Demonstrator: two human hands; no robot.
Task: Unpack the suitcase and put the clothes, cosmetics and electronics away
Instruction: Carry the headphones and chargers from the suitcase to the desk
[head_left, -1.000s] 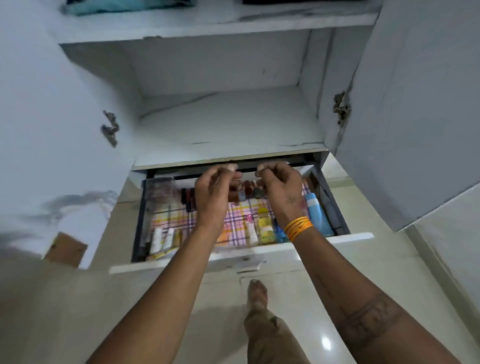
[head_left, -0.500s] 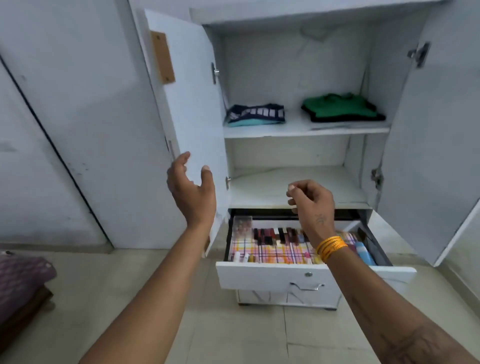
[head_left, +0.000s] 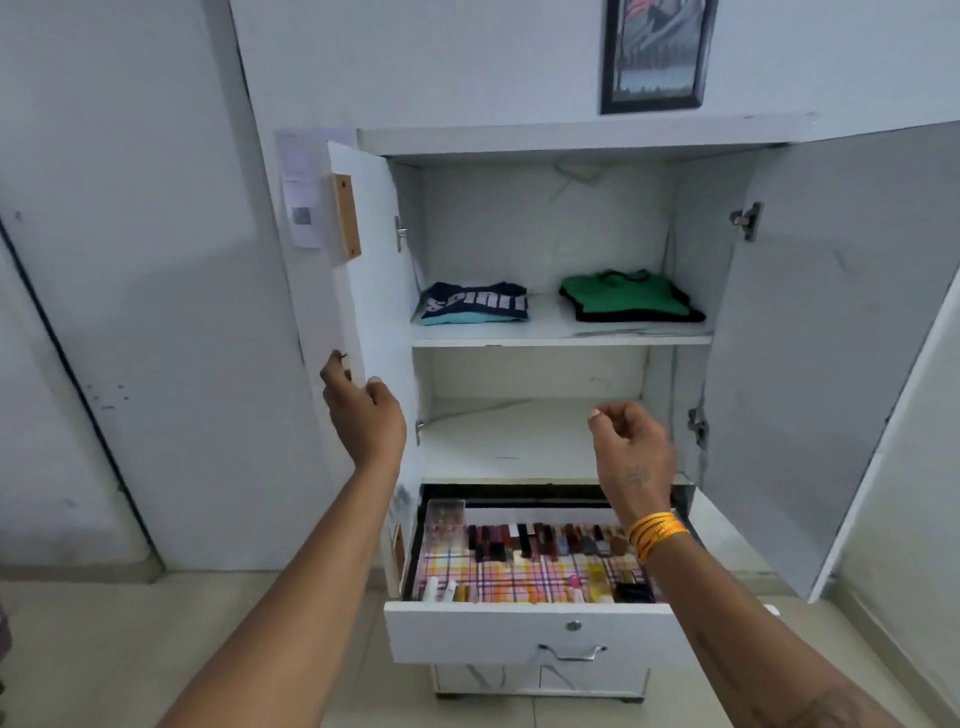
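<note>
Your left hand (head_left: 363, 415), relaxed and holding nothing, sits at the left door (head_left: 374, 322) edge; your right hand (head_left: 631, 449), loosely curled and empty, hangs directly above the open drawer (head_left: 530, 631).

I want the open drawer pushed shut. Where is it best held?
Take the metal handle, low and central on the drawer's white front panel, coming straight from the front. It is a bail standing proud of the panel, so fingers hook behind it.

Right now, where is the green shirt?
In the head view, the green shirt lies folded on the right side of the cupboard's upper shelf, beside the dark blue folded shirt on the left, above the open drawer.
</note>
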